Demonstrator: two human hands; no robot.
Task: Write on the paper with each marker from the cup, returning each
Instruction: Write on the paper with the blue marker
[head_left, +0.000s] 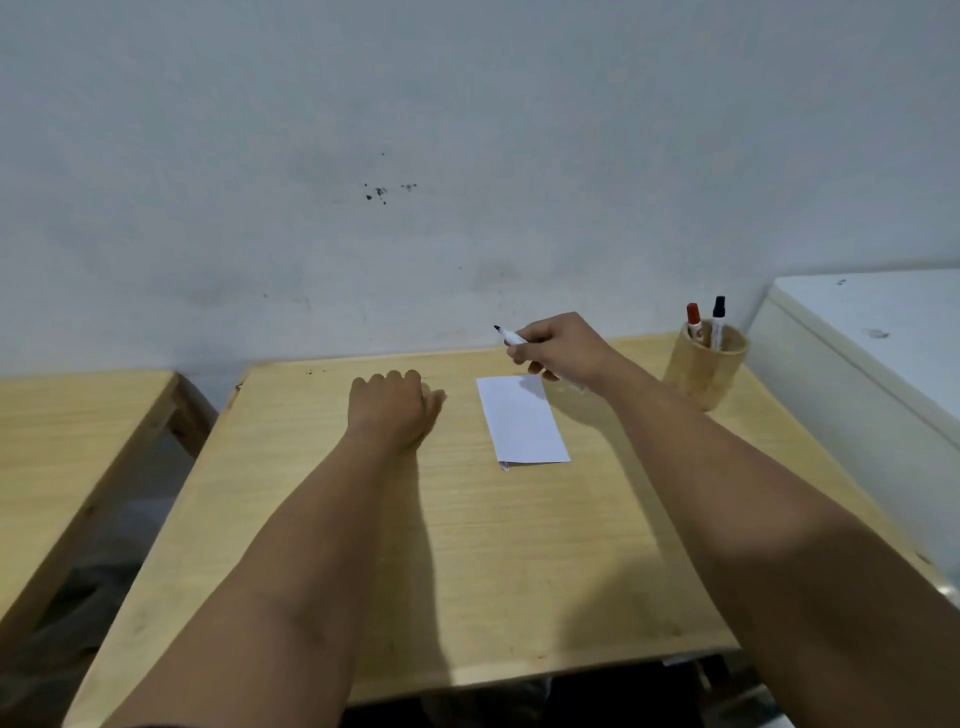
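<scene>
I count two wooden tables: the main table (395, 545) under both arms and a second table (67, 447) to its left. One paper (521, 421) lies flat right of centre, its long axis running near to far, tilted slightly left at the far end. One wooden cup (704, 371) stands at the far right, holding two capped markers, one red marker (694, 323) and one black marker (718, 321), both upright. My left hand (390, 408) rests palm-down on the table, fingers curled, holding nothing. My right hand (561, 349) hovers above the paper's far end, fingers closed around a third marker (511, 336), uncapped, its dark tip pointing far-left.
</scene>
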